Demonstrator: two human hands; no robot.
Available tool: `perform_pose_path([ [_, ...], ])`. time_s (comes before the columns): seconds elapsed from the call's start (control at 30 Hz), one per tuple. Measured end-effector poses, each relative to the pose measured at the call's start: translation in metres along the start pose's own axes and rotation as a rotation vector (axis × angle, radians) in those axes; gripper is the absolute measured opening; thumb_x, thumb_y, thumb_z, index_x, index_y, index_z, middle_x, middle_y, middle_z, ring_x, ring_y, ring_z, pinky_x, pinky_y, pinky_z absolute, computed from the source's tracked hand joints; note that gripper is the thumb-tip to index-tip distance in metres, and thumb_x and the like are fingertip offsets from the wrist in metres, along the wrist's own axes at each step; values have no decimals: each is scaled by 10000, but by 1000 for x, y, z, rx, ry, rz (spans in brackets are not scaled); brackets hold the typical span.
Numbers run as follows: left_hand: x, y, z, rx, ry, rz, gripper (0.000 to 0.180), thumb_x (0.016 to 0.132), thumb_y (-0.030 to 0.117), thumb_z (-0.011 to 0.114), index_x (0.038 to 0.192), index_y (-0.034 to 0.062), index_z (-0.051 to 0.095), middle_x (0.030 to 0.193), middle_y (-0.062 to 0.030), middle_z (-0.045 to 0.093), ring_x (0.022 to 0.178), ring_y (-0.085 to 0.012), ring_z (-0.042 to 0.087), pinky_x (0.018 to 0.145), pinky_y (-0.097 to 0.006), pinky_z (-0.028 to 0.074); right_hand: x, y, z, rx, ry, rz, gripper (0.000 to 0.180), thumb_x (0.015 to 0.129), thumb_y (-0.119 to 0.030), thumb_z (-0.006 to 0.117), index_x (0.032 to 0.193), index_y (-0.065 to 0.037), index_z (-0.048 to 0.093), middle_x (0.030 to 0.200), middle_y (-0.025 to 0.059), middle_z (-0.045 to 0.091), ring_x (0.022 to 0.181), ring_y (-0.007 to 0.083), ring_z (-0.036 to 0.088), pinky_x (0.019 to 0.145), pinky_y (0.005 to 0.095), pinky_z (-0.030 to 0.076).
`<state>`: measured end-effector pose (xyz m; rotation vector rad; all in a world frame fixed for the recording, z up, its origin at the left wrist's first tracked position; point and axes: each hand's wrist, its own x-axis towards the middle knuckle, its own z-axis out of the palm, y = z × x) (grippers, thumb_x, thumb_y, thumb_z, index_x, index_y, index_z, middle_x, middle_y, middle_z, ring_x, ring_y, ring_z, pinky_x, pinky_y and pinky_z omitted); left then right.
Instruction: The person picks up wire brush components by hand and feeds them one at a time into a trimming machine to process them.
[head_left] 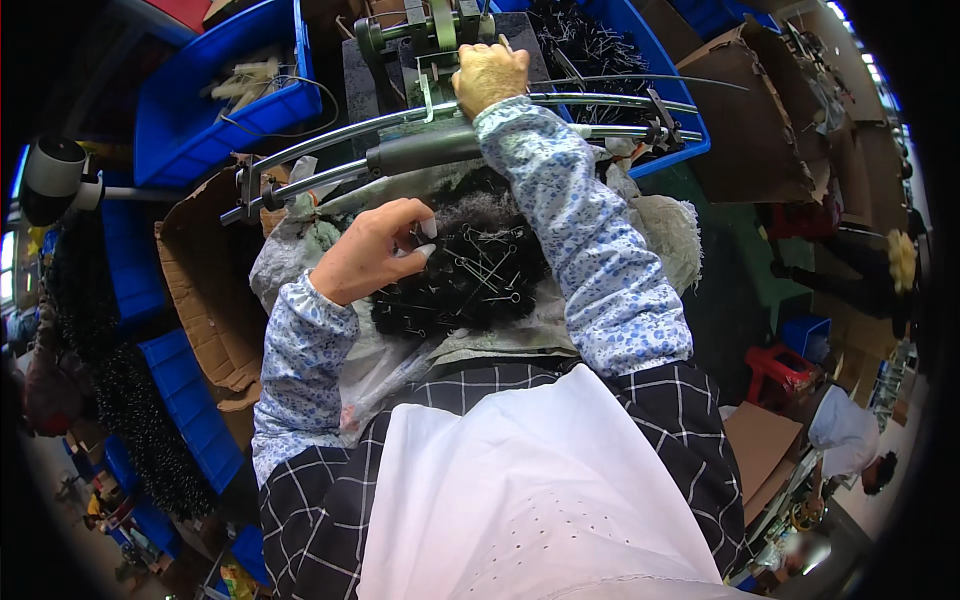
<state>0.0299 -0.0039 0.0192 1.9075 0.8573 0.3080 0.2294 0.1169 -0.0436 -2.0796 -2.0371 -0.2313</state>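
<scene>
My left hand [375,248] hovers at the left edge of a dark pile [450,300] of small wire brushes with looped metal ends. White covers sit on its thumb and a fingertip. The fingers curve with a gap between them, and nothing shows in that gap. Farther off, my right hand [490,78] is closed at the machine [390,40], beside its pale green wheel [444,25]. The back of the hand hides whatever its fingers grip. Beneath my right wrist run curved metal rails [330,143] and a grey roller-like tube [425,150].
At the far left stands a blue bin [215,130] with pale pieces. Another blue bin [690,145], holding many dark wire brushes, is at the far right. Cardboard [205,290] lies left of the pile, and a red stool [775,375] stands right. Another person [845,430] is at lower right.
</scene>
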Motion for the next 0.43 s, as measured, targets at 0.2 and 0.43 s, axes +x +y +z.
perform_pose_path([
  [0.2,-3,3,-10,-3,12,8,250,715,-34,616,935,24,513,877,-22,540,737,-91,536,663,-217,446,-3,10,3,-8,42,-16,198,805,-200,492,930,-118,622,914,25,635,895,192,560,793,402,347],
  [0.43,-15,-12,-20,-220,277,122,261,756,-54,589,989,31,510,998,-46,529,922,-121,530,833,-252,429,0,67,4,-77,-77,11,396,768,-312,557,1122,-133,562,1085,55,600,1115,271,480,917,477,338],
])
